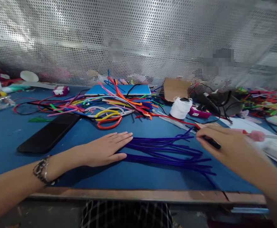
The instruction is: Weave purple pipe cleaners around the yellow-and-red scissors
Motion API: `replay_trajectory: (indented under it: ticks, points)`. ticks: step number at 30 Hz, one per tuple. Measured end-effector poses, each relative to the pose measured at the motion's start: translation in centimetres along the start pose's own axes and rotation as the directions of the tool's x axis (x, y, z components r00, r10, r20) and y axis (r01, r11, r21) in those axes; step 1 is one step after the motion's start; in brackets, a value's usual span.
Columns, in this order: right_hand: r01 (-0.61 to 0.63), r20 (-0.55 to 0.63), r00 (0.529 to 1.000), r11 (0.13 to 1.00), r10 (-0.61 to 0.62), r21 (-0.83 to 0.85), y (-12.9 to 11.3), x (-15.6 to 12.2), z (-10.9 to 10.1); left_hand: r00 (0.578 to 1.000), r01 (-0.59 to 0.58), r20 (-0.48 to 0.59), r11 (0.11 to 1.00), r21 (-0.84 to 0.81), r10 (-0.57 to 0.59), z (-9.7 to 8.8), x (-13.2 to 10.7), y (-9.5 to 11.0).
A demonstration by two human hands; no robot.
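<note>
My left hand (107,148) lies flat, palm down, over the left ends of a bunch of dark blue pipe cleaners (162,158). Their right ends fan out across the blue table. Just beyond those tips, my right hand (224,142) is closed around a small black object (212,141), whose kind I cannot make out. A bent blue end stands close to the right fingertips. Behind the bunch lie scissors (109,122) with red and yellow handles, near a pile of mixed-colour pipe cleaners (129,103).
A black slab-like case (49,134) lies at left. Behind the bunch stand a white thread spool (180,108) and a purple box (199,112). White sheets (238,124) and a pink-ended glue gun-like tool (257,135) are at right. A perforated metal panel (138,38) closes the back.
</note>
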State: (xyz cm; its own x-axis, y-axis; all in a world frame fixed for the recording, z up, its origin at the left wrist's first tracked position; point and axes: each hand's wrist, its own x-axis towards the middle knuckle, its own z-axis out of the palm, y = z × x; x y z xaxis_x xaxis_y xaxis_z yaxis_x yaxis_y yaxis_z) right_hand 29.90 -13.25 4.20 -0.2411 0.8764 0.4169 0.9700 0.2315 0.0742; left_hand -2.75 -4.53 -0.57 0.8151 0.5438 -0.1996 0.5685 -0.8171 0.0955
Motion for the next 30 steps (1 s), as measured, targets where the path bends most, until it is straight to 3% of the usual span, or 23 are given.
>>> replay_trajectory:
  ticks: [2,4,8,11,15,25,30]
  points:
    - [0.03,-0.093,0.995,0.998,-0.035,-0.051,-1.8,0.6,-0.2,1.0,-0.028,-0.008,0.999,0.029,0.028,-0.5,0.0,0.1]
    - [0.126,-0.099,0.987,0.991,-0.129,-0.034,-2.6,1.0,0.3,0.997,-0.045,-0.055,0.996,0.072,0.049,-1.0,0.1,0.4]
    - [0.313,0.093,0.943,0.947,-0.319,0.08,-2.6,1.7,2.0,0.964,-0.132,-0.214,0.983,0.131,0.158,-1.5,1.2,1.9]
    - [0.305,0.21,0.922,0.944,-0.326,0.126,-2.4,2.2,3.4,0.919,-0.231,-0.291,0.962,0.148,0.266,-1.4,3.0,2.8]
    - [0.293,0.263,0.908,0.943,-0.327,0.159,-2.2,3.0,4.8,0.891,-0.245,-0.355,0.959,0.146,0.281,-1.2,5.8,3.0]
    - [0.401,0.1,0.901,0.898,-0.423,0.182,-2.5,5.0,4.6,0.868,-0.203,-0.435,0.97,0.13,0.24,-1.7,9.3,5.2]
    - [0.398,0.028,0.897,0.836,-0.44,0.379,-2.5,5.5,4.1,0.871,-0.217,-0.434,0.973,0.082,0.231,-2.7,9.1,4.1]
